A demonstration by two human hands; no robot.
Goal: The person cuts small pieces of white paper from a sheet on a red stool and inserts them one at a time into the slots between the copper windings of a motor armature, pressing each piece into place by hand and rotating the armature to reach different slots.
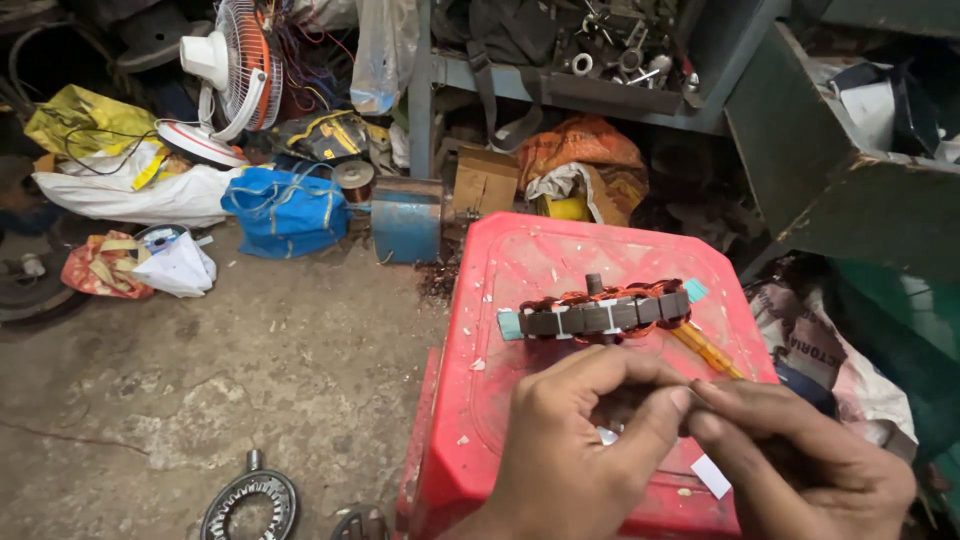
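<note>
Two bare hands meet just above the near edge of a red plastic stool: the left hand [580,440] and the right hand [800,460] press fingertips together, fingers [655,415] curled shut around something too small and too hidden to name. Just beyond them, on the stool's [520,260] worn top, which serves as the work surface, sits a motor stator [605,312], its copper windings looped over a dark laminated core, pale insulating strips poking from both ends. A yellow-handled tool [705,350] lies beside it, partly under the right hand. Another ring-shaped core [250,505] rests on the concrete floor at lower left, and a table fan [230,80] stands among bags behind. The stator sits toward the stool's far right; a careless knock from either wrist could likely push it off, and the bare windings look easy to snag or scrape.
</note>
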